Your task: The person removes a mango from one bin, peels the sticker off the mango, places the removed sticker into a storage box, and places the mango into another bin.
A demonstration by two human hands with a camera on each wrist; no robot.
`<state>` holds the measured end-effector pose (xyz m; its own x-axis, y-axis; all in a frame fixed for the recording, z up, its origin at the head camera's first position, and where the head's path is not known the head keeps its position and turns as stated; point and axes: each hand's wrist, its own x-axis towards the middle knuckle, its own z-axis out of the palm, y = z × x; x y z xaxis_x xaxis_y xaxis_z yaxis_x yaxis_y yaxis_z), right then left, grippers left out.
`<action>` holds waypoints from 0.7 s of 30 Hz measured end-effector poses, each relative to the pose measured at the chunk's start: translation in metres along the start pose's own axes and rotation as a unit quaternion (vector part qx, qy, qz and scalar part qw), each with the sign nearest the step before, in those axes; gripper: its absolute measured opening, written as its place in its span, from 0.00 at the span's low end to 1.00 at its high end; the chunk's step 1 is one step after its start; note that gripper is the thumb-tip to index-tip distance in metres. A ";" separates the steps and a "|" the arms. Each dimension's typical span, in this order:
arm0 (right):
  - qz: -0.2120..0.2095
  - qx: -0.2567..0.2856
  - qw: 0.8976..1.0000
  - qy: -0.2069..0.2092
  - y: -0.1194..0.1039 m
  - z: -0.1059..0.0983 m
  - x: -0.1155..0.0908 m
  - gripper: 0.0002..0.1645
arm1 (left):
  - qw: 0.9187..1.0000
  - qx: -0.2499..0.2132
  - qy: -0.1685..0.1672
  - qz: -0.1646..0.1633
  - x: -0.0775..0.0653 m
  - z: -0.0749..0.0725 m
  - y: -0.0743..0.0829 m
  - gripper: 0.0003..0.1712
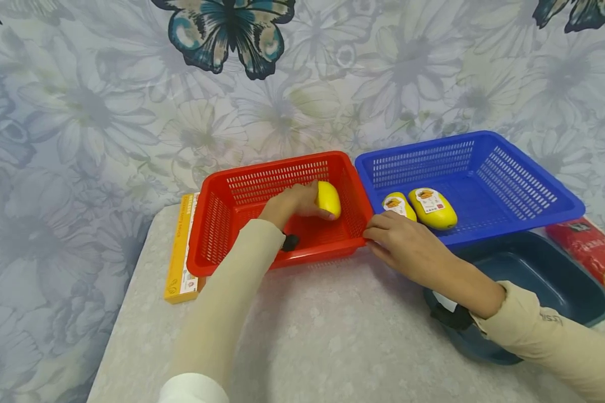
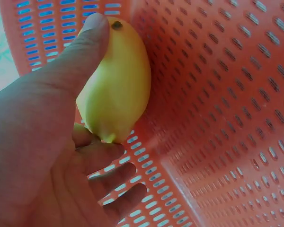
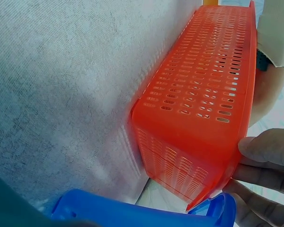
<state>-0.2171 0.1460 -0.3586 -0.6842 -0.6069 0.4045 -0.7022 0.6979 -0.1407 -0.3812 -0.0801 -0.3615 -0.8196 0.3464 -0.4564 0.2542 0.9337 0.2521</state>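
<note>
Beige slvs (image 1: 549, 338), lettering (image 1: 550, 318) on R; blk wrist gear (image 1: 452, 317).

Head view, high in front of the red basket (image 1: 322, 252), looked forward and down! Both up close, left wrist view peered inside it, right wrist view faced its outer walls; head and left wrist shared the yellow fruit (image 1: 329, 200)!

Bright red basket (image 1: 322, 253), one yellow fruit (image 1: 329, 200); royal-blue basket (image 1: 484, 196), two more yellow fruits (image 1: 440, 218) with white labels (image 1: 428, 200). I see a dark teal basin (image 1: 539, 274), a yellow-orange box (image 1: 180, 252), cream sleeves (image 1: 232, 291), and a wall (image 1: 75, 224) patterned with pale grey-violet flowers (image 1: 88, 106) and teal-and-black butterflies (image 1: 230, 28).
</note>
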 end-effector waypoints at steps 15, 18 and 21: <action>0.006 0.001 1.000 0.003 -0.002 0.003 -0.002 0.14 | 0.995 0.084 0.057 0.023 0.001 0.007 0.004 0.64; 0.004 -0.003 1.000 0.006 -0.002 0.004 -0.002 0.13 | 0.995 0.081 0.044 0.026 0.001 0.007 0.005 0.65; 0.002 -0.005 1.000 0.009 -0.002 0.003 -0.002 0.13 | 0.996 0.075 0.036 0.029 0.000 0.007 0.004 0.66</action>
<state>-0.2149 0.1446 -0.3620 -0.6835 -0.5971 0.4199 -0.6971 0.7045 -0.1330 -0.3771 -0.0759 -0.3662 -0.8350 0.3969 -0.3812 0.3706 0.9176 0.1436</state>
